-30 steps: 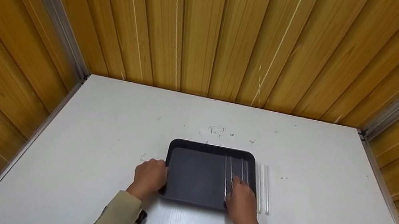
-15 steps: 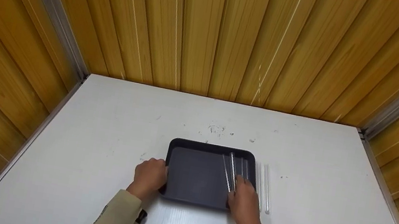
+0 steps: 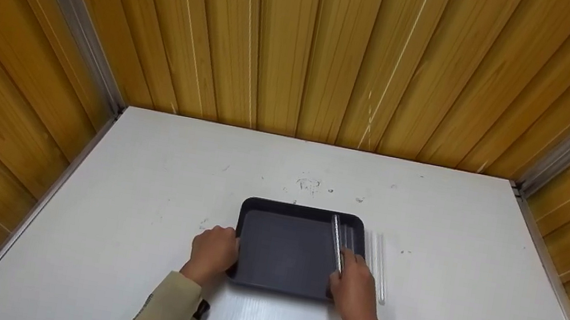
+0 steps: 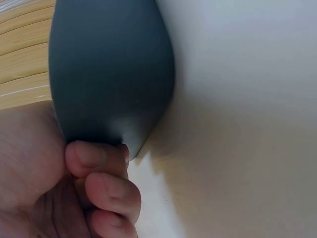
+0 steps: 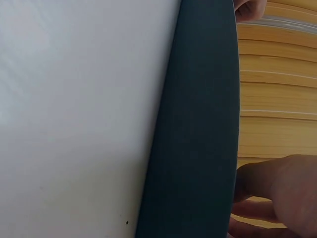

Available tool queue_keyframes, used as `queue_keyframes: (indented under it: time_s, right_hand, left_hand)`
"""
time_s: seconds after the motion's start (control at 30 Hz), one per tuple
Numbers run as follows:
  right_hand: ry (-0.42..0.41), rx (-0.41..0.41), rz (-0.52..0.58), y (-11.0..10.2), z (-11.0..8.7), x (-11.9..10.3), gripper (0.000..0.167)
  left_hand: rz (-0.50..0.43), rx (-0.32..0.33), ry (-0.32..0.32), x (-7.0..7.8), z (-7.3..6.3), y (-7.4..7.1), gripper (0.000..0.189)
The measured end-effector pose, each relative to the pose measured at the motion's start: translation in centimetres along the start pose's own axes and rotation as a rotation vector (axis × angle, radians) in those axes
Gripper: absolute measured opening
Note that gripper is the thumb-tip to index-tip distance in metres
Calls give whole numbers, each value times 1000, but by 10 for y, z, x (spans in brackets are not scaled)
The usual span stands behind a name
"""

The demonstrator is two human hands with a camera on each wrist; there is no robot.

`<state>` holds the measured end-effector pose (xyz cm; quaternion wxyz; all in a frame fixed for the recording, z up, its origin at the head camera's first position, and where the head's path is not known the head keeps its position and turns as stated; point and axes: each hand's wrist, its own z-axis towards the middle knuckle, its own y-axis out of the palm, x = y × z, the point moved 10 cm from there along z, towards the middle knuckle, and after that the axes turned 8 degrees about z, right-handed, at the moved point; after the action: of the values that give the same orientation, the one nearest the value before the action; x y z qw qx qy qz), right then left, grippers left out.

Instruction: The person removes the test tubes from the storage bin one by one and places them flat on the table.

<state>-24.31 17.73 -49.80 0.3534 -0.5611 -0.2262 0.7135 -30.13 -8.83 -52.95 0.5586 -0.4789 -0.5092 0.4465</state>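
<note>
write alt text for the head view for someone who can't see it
A person's right grip holds at least one clear rod over the right side of a dark tray, while the left grip holds the tray's left edge. More clear rods lie on the white table to the tray's right, with wood-patterned panels behind.

White tabletop; dark marks on far part, perhaps scuffs; wood-grain panels behind, grey corner strips.
</note>
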Motion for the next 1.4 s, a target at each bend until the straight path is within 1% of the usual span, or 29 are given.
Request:
queue_keyframes:
  time_s: [0.13,0.27,0.43,0.67,0.73,1.0,1.17,1.4]
  right_hand:
    - [-2,24,6,-6,1,0,43]
    - [15,37,14,-13,2,4,43]
    - [72,32,47,-17,4,11,41]
    - [142,41,101,-26,6,18,41]
    - [157,52,110,-31,6,22,41]
    - [245,91,141,-47,0,46,42]
    - [283,87,153,-48,-4,58,40]
    - [327,83,140,-46,-10,72,38]
  left_hand:
    - [3,-6,-1,-1,1,0,26]
    - [6,-10,-1,-1,1,-1,26]
    - [5,-3,9,-3,1,-3,26]
    - [21,-30,-7,-7,2,-2,24]
    - [23,-33,-10,-6,2,-2,24]
    - [-1,-10,16,1,1,0,24]
    - [-5,7,13,0,0,-1,23]
    - [-2,26,43,3,-2,-2,24]
